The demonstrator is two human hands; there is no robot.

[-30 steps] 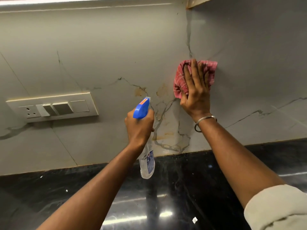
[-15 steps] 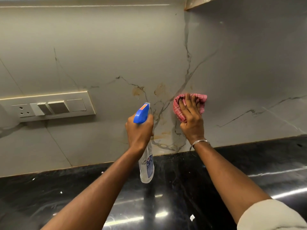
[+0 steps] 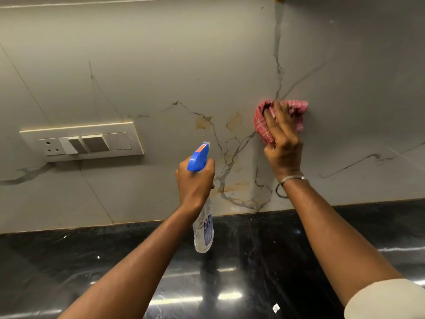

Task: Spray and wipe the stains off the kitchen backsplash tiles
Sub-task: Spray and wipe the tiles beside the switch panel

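Backsplash tiles [image 3: 161, 54] hold a switch plate [image 3: 82, 141] left of spray bottle [image 3: 204, 229] and cloth [image 3: 262, 127].

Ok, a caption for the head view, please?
Right hand holds a red cloth against the backsplash beside brown stains; left hand grips a spray bottle.

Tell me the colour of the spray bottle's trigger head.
The trigger head is blue; head view.
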